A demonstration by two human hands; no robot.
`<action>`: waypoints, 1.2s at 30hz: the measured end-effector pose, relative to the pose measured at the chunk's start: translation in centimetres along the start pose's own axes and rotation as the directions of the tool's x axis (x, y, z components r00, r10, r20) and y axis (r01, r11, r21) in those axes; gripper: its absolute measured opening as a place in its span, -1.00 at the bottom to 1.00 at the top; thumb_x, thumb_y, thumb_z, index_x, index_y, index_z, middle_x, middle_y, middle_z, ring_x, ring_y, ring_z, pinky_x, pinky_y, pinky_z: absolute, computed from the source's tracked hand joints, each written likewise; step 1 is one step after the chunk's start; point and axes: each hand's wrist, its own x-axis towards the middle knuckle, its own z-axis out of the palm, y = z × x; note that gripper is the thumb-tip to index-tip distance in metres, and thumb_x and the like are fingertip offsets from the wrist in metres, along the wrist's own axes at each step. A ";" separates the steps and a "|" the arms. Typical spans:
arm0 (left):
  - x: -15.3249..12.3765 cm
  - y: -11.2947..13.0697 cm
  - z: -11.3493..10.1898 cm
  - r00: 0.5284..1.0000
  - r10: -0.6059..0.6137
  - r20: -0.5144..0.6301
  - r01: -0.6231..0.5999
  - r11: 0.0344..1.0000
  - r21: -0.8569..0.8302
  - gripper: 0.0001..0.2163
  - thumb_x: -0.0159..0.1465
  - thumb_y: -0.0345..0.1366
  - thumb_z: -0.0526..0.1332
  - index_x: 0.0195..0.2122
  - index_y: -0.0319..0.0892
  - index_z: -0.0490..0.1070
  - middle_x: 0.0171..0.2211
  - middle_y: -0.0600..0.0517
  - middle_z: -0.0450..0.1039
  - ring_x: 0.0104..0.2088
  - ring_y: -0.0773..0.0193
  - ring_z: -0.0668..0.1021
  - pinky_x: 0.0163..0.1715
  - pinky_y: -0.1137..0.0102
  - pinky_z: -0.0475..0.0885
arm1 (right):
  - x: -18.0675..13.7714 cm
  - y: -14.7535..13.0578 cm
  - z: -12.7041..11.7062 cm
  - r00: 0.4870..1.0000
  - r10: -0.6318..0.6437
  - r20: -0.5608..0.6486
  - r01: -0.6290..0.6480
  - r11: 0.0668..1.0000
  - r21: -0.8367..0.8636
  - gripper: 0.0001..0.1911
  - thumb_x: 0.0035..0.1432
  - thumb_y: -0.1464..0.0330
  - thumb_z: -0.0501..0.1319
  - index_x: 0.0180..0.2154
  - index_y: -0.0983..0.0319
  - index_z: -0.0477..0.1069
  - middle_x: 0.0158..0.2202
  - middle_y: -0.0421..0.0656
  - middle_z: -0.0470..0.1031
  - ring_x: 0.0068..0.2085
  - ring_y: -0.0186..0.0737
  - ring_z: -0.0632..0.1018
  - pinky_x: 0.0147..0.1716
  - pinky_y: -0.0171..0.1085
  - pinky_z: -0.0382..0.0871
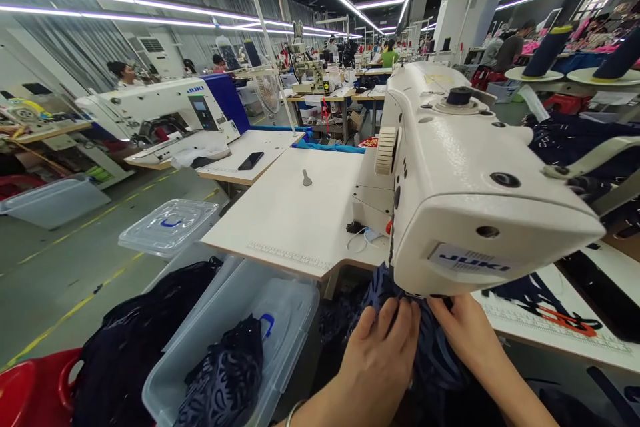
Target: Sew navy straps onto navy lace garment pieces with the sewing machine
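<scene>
A dark navy garment piece with a swirling pattern (436,355) lies bunched beneath the head of a white JUKI sewing machine (450,167). My left hand (381,350) rests over the cloth just left of the machine head, its fingers bent and gripping it. On the other side, my right hand (470,333) holds the same cloth close under the head, with its fingertips partly hidden. The needle area is out of sight behind the machine head. More navy cloth hangs down between my forearms.
Left of me, a clear plastic bin (295,340) holds patterned navy pieces. A white worktable (280,213) bears a small grey metal piece (307,178). Orange-handled scissors (570,320) lie at right. Beyond stand another JUKI machine (165,110) and a phone (251,161). People work farther back.
</scene>
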 end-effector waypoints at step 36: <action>-0.2 -0.7 1.5 0.993 -0.010 -0.121 -0.002 0.996 -0.093 -0.68 0.30 -0.31 0.09 0.06 -0.20 0.41 -0.02 0.04 0.46 0.00 0.17 0.37 -0.03 0.33 0.22 | 0.5 0.9 0.5 0.996 0.032 -0.088 0.008 0.910 0.414 -0.68 0.18 0.11 0.09 -0.20 0.18 0.41 -0.18 -0.05 0.53 -0.01 -0.02 0.45 0.01 -0.11 0.30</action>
